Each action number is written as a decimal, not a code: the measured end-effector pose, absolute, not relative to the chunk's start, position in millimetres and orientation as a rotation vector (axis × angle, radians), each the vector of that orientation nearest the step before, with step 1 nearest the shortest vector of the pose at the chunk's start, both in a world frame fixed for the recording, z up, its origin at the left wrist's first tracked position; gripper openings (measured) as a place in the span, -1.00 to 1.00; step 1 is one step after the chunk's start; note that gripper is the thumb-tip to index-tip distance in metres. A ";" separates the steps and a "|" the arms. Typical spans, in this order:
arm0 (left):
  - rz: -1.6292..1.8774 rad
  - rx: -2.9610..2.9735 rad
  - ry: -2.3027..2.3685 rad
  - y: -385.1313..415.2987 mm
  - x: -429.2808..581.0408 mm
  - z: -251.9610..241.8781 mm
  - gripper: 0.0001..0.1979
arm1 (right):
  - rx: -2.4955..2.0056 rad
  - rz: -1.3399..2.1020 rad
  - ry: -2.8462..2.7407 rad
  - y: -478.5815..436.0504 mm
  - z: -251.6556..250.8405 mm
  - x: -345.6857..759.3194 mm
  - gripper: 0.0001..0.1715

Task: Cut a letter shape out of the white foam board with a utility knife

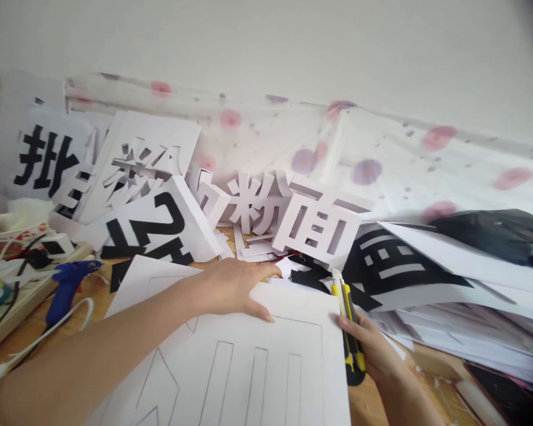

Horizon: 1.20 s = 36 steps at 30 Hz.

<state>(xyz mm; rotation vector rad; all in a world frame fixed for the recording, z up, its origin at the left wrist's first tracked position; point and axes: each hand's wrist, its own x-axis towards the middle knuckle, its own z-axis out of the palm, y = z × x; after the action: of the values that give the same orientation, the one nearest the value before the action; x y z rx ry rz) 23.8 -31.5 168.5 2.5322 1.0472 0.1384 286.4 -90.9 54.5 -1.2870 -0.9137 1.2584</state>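
Observation:
A white foam board point(249, 367) with thin outlined character strokes lies in front of me on the wooden table. My left hand point(235, 287) rests flat on its top edge, fingers stretched out and pressing it down. At the board's right edge my right hand point(373, 349) is closed round a yellow and black utility knife point(349, 319), its tip pointing away from me.
Cut-out white foam characters point(311, 228) and printed black character sheets point(395, 266) are piled against the floral sheet at the back. A blue glue gun point(68, 284) with a white cord lies at left beside a tray. A stack of sheets fills the right.

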 end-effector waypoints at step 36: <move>0.123 2.424 0.923 -24.7 20.8 163.1 -0.30 | -1.135 1.381 -0.823 -97.2 56.3 293.3 -0.51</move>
<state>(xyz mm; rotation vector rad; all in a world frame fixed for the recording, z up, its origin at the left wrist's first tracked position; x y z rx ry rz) 20.8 -24.7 163.1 2.4237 0.9231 0.1230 293.3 -97.2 56.3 -1.1348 -0.8228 1.3811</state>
